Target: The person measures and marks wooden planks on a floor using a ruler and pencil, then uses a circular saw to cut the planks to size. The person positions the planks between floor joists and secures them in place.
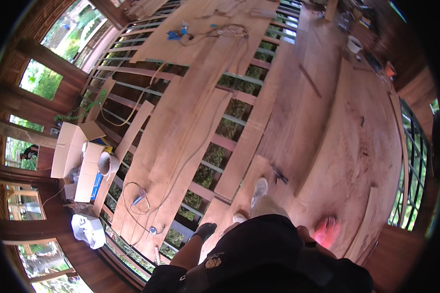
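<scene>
My left hand (206, 230), in a dark glove, hangs at my left side above the floor boards and the open joists. Its fingers are too small to make out. My right hand (305, 234) is by my right hip, partly hidden by my dark clothing, with a dark band at the wrist. Right beside it is a blurred red thing (326, 231); whether the hand touches it I cannot tell. My light shoe (260, 189) stands on the wooden planks (259, 168). A small black tool (279, 175) lies on the boards just ahead of that shoe.
Gaps between planks (215, 158) expose joists and greenery below. A corded tool (140, 199) and its cable lie on the left boards. Cardboard boxes (66, 151), a bucket (107, 163) and a white package (88, 230) line the left. A blue tool (180, 33) lies far ahead.
</scene>
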Demonstrator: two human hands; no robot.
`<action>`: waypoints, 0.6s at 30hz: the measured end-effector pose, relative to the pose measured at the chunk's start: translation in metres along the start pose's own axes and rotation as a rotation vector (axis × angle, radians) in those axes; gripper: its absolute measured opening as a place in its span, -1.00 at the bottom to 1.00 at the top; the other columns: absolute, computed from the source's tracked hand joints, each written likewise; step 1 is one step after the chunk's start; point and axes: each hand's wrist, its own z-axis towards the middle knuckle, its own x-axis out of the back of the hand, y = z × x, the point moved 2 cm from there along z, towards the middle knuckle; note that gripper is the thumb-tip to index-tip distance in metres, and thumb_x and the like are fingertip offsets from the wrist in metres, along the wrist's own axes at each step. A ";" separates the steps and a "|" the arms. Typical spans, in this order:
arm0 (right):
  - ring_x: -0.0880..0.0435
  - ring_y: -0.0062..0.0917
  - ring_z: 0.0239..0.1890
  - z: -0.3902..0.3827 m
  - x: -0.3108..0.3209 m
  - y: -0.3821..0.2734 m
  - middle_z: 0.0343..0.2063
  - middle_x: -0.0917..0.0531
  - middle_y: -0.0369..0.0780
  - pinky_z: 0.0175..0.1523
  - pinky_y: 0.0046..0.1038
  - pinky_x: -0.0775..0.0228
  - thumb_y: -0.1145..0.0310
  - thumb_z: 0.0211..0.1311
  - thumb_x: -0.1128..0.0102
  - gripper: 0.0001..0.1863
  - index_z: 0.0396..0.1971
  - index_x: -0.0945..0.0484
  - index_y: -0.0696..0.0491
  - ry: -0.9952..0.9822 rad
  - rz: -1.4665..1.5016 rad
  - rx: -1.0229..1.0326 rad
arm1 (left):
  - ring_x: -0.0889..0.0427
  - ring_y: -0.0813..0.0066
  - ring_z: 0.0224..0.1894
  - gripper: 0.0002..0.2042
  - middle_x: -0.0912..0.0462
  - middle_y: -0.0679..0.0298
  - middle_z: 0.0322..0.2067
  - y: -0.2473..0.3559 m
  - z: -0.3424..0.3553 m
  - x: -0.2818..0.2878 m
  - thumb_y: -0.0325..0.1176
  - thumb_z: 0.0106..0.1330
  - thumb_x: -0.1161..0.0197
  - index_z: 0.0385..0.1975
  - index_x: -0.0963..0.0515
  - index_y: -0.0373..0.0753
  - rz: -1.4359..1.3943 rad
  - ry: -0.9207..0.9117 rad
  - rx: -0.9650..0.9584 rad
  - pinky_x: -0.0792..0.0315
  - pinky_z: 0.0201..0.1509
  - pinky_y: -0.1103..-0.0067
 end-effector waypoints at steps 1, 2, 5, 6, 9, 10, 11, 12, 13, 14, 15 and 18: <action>-0.75 -0.16 -0.31 0.013 0.011 -0.017 -0.41 -0.74 0.00 -0.16 -0.19 -0.57 -0.02 0.14 -0.24 -0.55 -0.42 -0.72 0.14 0.019 -0.089 0.042 | -0.60 -0.08 0.10 -0.47 -0.67 -0.07 -0.02 0.002 0.006 0.015 0.08 0.34 0.08 -0.14 -0.67 -0.24 0.094 0.043 -0.049 -0.41 0.19 0.20; -0.76 -0.19 -0.35 0.021 0.021 -0.033 -0.43 -0.74 -0.02 -0.16 -0.20 -0.58 -0.02 0.14 -0.24 -0.55 -0.44 -0.71 0.15 0.029 -0.179 0.077 | -0.60 -0.09 0.11 -0.47 -0.66 -0.09 -0.01 0.000 0.008 0.027 0.06 0.34 0.08 -0.16 -0.68 -0.26 0.207 0.051 -0.056 -0.42 0.18 0.20; -0.75 -0.30 -0.46 0.056 0.068 -0.077 -0.49 -0.74 -0.09 -0.23 -0.25 -0.61 0.06 0.18 -0.27 -0.61 -0.43 -0.69 0.16 -0.093 -0.206 0.036 | -0.63 0.18 -0.16 -0.71 -0.71 0.11 -0.26 0.005 0.019 0.064 -0.15 0.38 -0.05 -0.24 -0.64 -0.19 -0.344 0.280 -0.017 -0.50 -0.06 0.32; -0.74 -0.34 -0.49 0.071 0.082 -0.094 -0.51 -0.74 -0.11 -0.26 -0.27 -0.62 0.10 0.19 -0.28 -0.64 -0.41 -0.68 0.17 -0.166 -0.176 0.001 | -0.63 0.29 -0.18 -0.73 -0.71 0.17 -0.26 0.005 0.023 0.079 -0.18 0.41 -0.06 -0.22 -0.66 -0.17 -0.397 0.385 -0.008 -0.50 -0.05 0.37; -0.67 -0.41 -0.61 0.124 0.120 -0.150 -0.63 -0.63 -0.12 -0.51 -0.35 -0.57 0.37 0.25 -0.27 -0.81 -0.33 -0.58 0.21 -0.091 0.291 -0.131 | -0.65 0.38 -0.08 -0.74 -0.72 0.19 -0.18 0.014 0.041 0.103 -0.21 0.44 -0.06 -0.11 -0.67 -0.14 -0.337 0.453 -0.189 -0.50 0.04 0.45; -0.65 -0.41 -0.62 0.145 0.133 -0.171 -0.64 -0.61 -0.12 -0.53 -0.35 -0.55 0.38 0.25 -0.26 -0.82 -0.35 -0.57 0.21 -0.054 0.300 -0.137 | -0.66 0.38 -0.03 -0.72 -0.72 0.18 -0.14 0.012 0.045 0.108 -0.20 0.44 -0.06 -0.07 -0.67 -0.13 -0.311 0.533 -0.216 -0.50 0.08 0.46; -0.65 -0.41 -0.63 0.166 0.145 -0.192 -0.64 -0.60 -0.12 -0.55 -0.35 -0.53 0.38 0.25 -0.26 -0.83 -0.35 -0.57 0.20 -0.071 0.330 -0.103 | -0.63 0.35 0.11 -0.70 -0.71 0.16 -0.06 0.009 0.051 0.108 -0.26 0.46 -0.03 0.00 -0.65 -0.18 -0.196 0.465 -0.136 -0.47 0.19 0.47; -0.64 -0.42 -0.63 0.191 0.156 -0.216 -0.64 -0.60 -0.12 -0.57 -0.35 -0.51 0.38 0.26 -0.26 -0.84 -0.35 -0.57 0.19 -0.081 0.359 -0.106 | -0.65 0.23 0.05 -0.67 -0.71 0.08 -0.10 0.008 0.053 0.108 -0.15 0.41 -0.03 -0.05 -0.65 -0.17 -0.127 0.629 -0.197 -0.49 0.15 0.38; -0.63 -0.42 -0.64 0.216 0.161 -0.242 -0.63 -0.60 -0.11 -0.59 -0.35 -0.49 0.38 0.26 -0.26 -0.84 -0.34 -0.57 0.18 -0.091 0.395 -0.115 | -0.67 0.10 -0.01 -0.62 -0.71 0.01 -0.13 0.003 0.049 0.108 -0.04 0.37 -0.04 -0.10 -0.64 -0.16 -0.193 0.840 -0.277 -0.50 0.11 0.30; -0.60 -0.40 -0.67 0.242 0.163 -0.269 -0.65 -0.58 -0.12 -0.63 -0.37 -0.44 0.38 0.28 -0.23 -0.84 -0.37 -0.57 0.18 -0.057 0.438 -0.155 | -0.67 0.08 0.01 -0.60 -0.70 -0.03 -0.12 -0.003 0.053 0.105 -0.01 0.36 -0.05 -0.08 -0.64 -0.16 -0.384 0.760 -0.115 -0.50 0.12 0.28; -0.59 -0.40 -0.68 0.270 0.164 -0.300 -0.64 -0.58 -0.13 -0.62 -0.36 -0.45 0.39 0.27 -0.24 -0.84 -0.36 -0.57 0.20 -0.092 0.401 -0.067 | -0.66 0.05 0.03 -0.57 -0.70 -0.04 -0.10 -0.013 0.050 0.095 0.02 0.37 -0.03 -0.07 -0.64 -0.18 -0.394 0.537 0.081 -0.49 0.12 0.25; -0.60 -0.39 -0.65 0.360 0.162 -0.397 -0.61 -0.60 -0.14 -0.59 -0.33 -0.48 0.37 0.24 -0.23 -0.84 -0.34 -0.57 0.17 -0.100 0.221 0.123 | -0.64 -0.05 0.07 -0.50 -0.70 -0.04 -0.04 -0.027 0.042 0.092 0.10 0.41 0.01 -0.04 -0.64 -0.21 -0.378 0.203 0.400 -0.48 0.14 0.18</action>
